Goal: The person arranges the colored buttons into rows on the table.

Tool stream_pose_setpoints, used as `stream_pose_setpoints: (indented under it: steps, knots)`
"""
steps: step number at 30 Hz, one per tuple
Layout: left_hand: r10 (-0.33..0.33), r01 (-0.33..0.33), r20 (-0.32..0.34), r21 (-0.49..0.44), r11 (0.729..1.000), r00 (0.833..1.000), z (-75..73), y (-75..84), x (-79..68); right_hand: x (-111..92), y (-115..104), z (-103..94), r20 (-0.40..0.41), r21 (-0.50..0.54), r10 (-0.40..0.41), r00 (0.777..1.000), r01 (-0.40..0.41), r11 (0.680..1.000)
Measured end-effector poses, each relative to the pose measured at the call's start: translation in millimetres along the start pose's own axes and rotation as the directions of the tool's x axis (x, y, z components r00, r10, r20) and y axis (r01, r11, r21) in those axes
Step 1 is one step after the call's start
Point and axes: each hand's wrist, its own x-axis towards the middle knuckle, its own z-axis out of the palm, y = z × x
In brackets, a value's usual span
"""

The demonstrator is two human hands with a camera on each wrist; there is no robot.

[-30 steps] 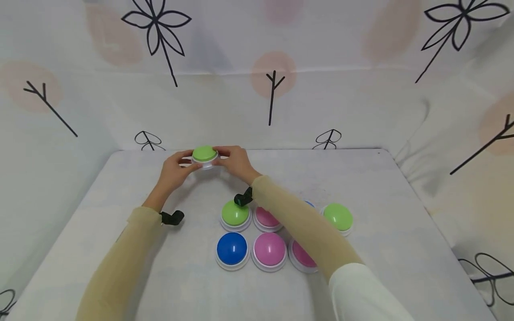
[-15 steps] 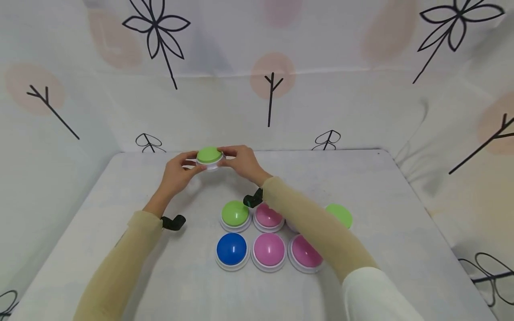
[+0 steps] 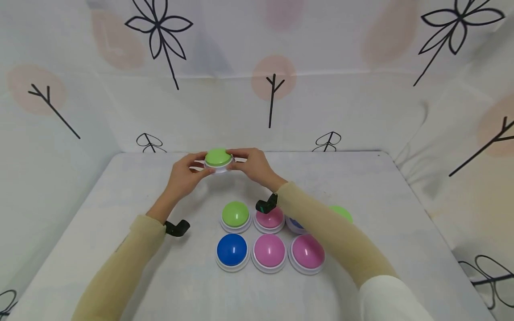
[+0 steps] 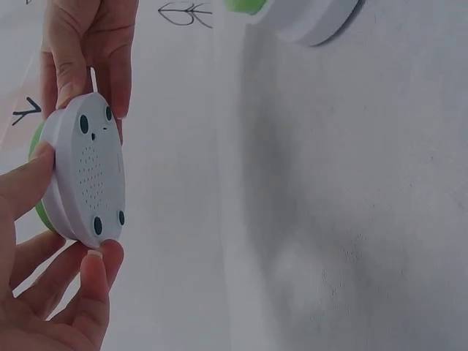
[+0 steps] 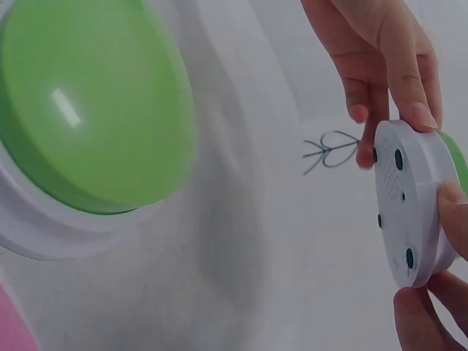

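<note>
Between both hands a green push-button (image 3: 218, 158) with a white base is held up over the far part of the table. My left hand (image 3: 186, 176) grips its left side, thumb and fingers on the white rim. On the opposite side my right hand (image 3: 257, 167) pinches the rim too. The left wrist view shows the underside of the white base (image 4: 99, 175), with dark round feet and a patch of small holes. In the right wrist view that same underside (image 5: 402, 205) faces the camera.
Nearer on the white table (image 3: 180, 276) stand more push-buttons in two rows: a green one (image 3: 235, 215), a blue one (image 3: 231, 250) and several pink ones (image 3: 270, 251). My right sleeve (image 3: 333, 236) partly covers another blue one (image 3: 296, 224) and a green one (image 3: 342, 212). A patterned cloth wall (image 3: 225, 107) rises behind.
Both hands have carried the green push-button a little to the right along the far side of the table. The right forearm has shifted right, uncovering more of the pink push-buttons.
</note>
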Motion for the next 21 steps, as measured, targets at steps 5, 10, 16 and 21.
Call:
stream_pose_setpoints:
  steps: [5,10,16,21]
  knots:
    - [0.018,-0.018,0.018,0.005,1.000,1.000,7.2,6.8,-4.2,-9.8,3.6,-6.6,-0.004,0.023,0.006,1.000,-0.006,1.000]
    - [0.035,-0.035,0.031,0.007,0.999,0.999,14.1,13.1,-8.4,-19.8,7.4,-13.1,0.001,0.082,0.009,1.000,-0.009,0.997]
    - [0.059,-0.059,0.041,0.003,0.998,0.997,21.9,19.8,-12.2,-32.4,9.7,-20.6,0.003,0.109,0.026,1.000,-0.027,0.994]
    - [0.067,-0.069,0.050,0.022,0.997,0.996,28.8,23.6,-14.4,-41.8,11.5,-26.2,0.008,0.135,0.027,1.000,-0.028,0.990]
